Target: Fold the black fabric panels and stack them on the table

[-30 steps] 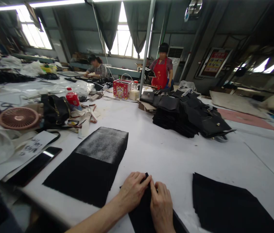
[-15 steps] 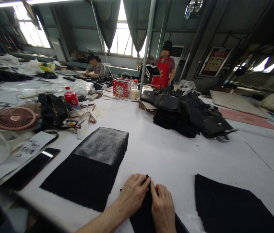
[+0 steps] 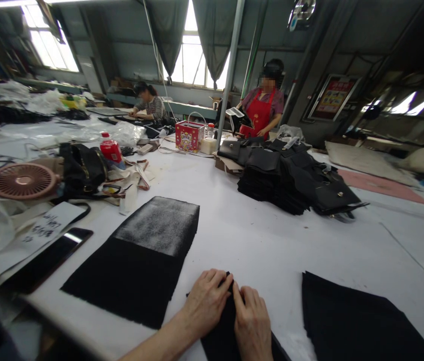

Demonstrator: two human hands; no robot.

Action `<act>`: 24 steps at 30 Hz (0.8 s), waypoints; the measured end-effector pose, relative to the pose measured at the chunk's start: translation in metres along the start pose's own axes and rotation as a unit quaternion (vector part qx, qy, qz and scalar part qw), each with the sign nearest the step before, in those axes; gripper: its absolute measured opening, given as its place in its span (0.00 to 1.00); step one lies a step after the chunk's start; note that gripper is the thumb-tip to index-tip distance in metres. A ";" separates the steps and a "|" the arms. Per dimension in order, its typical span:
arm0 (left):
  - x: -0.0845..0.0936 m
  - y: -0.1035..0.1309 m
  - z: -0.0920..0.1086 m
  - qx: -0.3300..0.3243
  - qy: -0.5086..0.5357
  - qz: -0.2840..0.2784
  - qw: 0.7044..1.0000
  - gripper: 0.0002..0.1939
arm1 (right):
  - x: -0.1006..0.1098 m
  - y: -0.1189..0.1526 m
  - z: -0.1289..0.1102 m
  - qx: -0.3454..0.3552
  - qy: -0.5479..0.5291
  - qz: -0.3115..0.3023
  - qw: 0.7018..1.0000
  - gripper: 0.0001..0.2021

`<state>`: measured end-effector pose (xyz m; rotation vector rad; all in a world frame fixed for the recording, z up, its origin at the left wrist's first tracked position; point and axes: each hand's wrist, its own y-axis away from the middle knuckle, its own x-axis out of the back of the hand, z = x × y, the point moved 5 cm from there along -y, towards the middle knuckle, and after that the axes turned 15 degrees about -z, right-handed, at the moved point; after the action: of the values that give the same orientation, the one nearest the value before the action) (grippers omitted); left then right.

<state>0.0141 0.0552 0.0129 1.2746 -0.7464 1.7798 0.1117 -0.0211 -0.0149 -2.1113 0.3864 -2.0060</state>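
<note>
Both hands, left [image 3: 206,303] and right [image 3: 251,321], pinched the black strip [image 3: 221,331] at the table [image 3: 257,240] edge, between two black sheets [image 3: 137,265], phone [image 3: 44,260] beyond; uneven pressure could skew its fold.

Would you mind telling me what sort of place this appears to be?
Probably a bag-making or leather-goods workshop. A long white work table carries a stack of black bags and cut black fabric panels, both hands press a black piece, and an aproned person works beyond.
</note>
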 end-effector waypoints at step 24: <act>0.007 -0.006 -0.009 -0.063 -0.055 -0.017 0.996 0.18 | 0.000 -0.011 -0.006 -0.043 -0.030 -0.022 0.998 0.21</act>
<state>0.0139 0.0672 0.0169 1.3003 -0.8785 1.6205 0.1067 -0.0101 -0.0108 -2.2443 0.4263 -1.9784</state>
